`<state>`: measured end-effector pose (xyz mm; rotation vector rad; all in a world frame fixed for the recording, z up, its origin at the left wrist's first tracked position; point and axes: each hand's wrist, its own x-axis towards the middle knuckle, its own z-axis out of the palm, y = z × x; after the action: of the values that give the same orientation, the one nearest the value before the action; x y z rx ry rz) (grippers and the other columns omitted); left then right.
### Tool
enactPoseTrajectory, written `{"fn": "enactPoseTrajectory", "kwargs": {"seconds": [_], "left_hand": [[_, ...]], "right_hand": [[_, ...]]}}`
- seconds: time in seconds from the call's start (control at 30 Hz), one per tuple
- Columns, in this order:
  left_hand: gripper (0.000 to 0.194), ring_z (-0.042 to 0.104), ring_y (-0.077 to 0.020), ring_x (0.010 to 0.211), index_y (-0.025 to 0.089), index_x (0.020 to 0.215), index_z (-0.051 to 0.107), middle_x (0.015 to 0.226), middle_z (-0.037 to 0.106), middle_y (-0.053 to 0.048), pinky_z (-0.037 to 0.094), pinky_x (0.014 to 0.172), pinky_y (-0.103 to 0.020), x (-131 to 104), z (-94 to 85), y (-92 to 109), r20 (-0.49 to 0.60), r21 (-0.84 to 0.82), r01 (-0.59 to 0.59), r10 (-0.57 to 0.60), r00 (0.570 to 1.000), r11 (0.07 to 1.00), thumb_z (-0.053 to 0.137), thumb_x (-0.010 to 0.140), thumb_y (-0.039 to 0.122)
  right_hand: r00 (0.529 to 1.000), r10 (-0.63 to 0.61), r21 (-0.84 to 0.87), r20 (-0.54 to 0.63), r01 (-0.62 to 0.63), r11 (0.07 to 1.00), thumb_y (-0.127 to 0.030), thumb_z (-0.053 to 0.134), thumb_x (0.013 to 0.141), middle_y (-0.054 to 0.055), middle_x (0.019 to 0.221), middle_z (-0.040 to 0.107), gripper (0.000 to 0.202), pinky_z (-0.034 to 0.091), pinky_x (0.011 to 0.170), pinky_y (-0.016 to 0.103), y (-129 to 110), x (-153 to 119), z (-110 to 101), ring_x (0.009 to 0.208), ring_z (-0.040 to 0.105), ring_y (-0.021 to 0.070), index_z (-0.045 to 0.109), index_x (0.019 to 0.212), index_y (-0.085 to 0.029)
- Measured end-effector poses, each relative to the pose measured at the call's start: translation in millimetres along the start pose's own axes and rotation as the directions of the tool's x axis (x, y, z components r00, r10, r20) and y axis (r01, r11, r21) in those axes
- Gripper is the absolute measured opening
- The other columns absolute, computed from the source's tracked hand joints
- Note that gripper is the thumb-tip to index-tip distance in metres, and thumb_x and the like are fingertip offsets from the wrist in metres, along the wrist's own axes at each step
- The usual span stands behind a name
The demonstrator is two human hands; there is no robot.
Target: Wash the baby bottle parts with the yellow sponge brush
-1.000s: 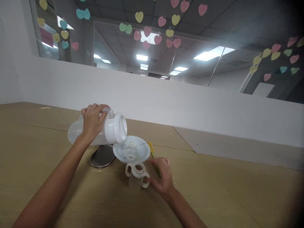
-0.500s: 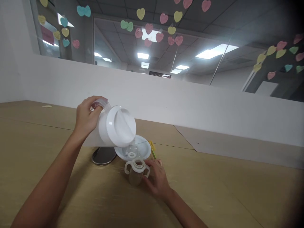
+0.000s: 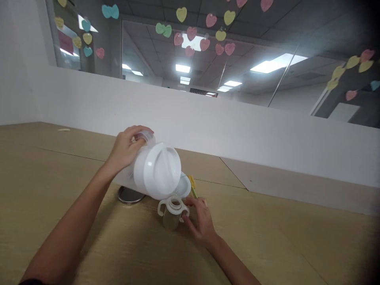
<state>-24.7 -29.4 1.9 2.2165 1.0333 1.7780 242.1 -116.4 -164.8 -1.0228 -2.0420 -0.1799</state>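
Note:
My left hand [image 3: 126,147] is wrapped round the handle of a translucent pitcher with a white lid [image 3: 162,171], which is tilted with its lid toward the right. Below the lid stands a small two-handled bottle [image 3: 172,215], upright and without a cap. A thin trickle shows between the lid and the bottle's mouth. My right hand [image 3: 202,221] holds the bottle's right handle between thumb and fingers. Behind the bottle, a pale blue plate [image 3: 185,186] is mostly hidden by the pitcher.
A dark round metal lid or tray [image 3: 130,195] lies left of the bottle. A yellow-and-green utensil [image 3: 192,186] lies right of the plate. The wooden table [image 3: 267,245] meets a low white wall [image 3: 97,101] below a window with heart-shaped notes.
My left hand has brought the pitcher right and down, closer over the bottle, and it now covers more of the plate. A trickle has appeared above the bottle. The view has shifted slightly.

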Motion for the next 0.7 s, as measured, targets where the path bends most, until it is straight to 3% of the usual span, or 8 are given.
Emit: {"fn": "enactPoseTrajectory", "kwargs": {"seconds": [0.07,0.17,0.27,0.33,0.5,0.7], "left_hand": [[0.026,0.055,-0.0158,0.076,0.019,0.09,0.064,0.087,0.064,-0.001,0.044,0.069,-0.026,6,-9.4,-23,-0.043,-0.1,0.135,-0.139,0.989,0.986,0.047,0.072,0.022],[0.027,0.054,-0.014,0.068,0.017,0.09,0.063,0.077,0.062,-0.001,0.043,0.06,-0.023,11,-22.4,-67,-0.08,-0.293,0.317,-0.353,0.932,0.902,0.054,0.066,0.026],[0.025,0.051,-0.0113,0.066,0.014,0.083,0.062,0.072,0.059,0.001,0.04,0.058,-0.02,10,-31.1,-106,-0.187,-0.433,0.358,-0.471,0.862,0.827,0.057,0.062,0.025],[0.021,0.05,-0.0096,0.065,0.013,0.08,0.06,0.069,0.056,0.002,0.039,0.058,-0.019,9,-35.0,-125,-0.258,-0.442,0.381,-0.522,0.813,0.812,0.055,0.06,0.021],[0.018,0.044,-0.0061,0.064,0.011,0.079,0.057,0.067,0.052,0.005,0.035,0.057,-0.016,6,-43.9,-150,-0.37,-0.394,0.437,-0.575,0.73,0.808,0.05,0.063,0.016],[0.017,0.045,-0.0058,0.061,0.01,0.082,0.054,0.059,0.052,0.007,0.037,0.056,-0.017,-4,-57.3,-172,-0.311,-0.342,0.491,-0.589,0.746,0.801,0.052,0.069,0.021]], "right_hand": [[1.0,0.022,0.006,-0.006,-0.022,1.0,-0.027,0.05,0.083,0.006,0.092,0.056,0.037,0.039,0.074,0.037,1,0,2,0.082,0.05,0.0206,0.039,0.117,-0.019],[0.999,0.035,0.0,-0.007,-0.035,0.999,-0.027,0.05,0.083,0.006,0.092,0.056,0.036,0.039,0.074,0.037,1,0,5,0.083,0.051,0.0209,0.039,0.117,-0.021],[0.999,0.032,-0.01,0.002,-0.032,0.999,-0.028,0.051,0.083,0.006,0.093,0.056,0.034,0.04,0.074,0.037,3,1,6,0.084,0.051,0.0213,0.041,0.116,-0.021],[0.999,0.04,-0.003,0.003,-0.04,0.999,-0.029,0.05,0.084,0.007,0.095,0.056,0.033,0.04,0.075,0.038,4,1,7,0.086,0.051,0.0215,0.042,0.115,-0.021],[0.998,0.055,0.011,-0.008,-0.055,0.998,-0.03,0.05,0.084,0.007,0.095,0.056,0.033,0.041,0.076,0.038,7,-1,7,0.087,0.052,0.0212,0.043,0.114,-0.02],[0.998,0.052,0.0,0.029,-0.052,0.999,-0.03,0.049,0.084,0.007,0.097,0.056,0.032,0.042,0.076,0.039,6,-1,6,0.088,0.052,0.0219,0.044,0.114,-0.02]]}}
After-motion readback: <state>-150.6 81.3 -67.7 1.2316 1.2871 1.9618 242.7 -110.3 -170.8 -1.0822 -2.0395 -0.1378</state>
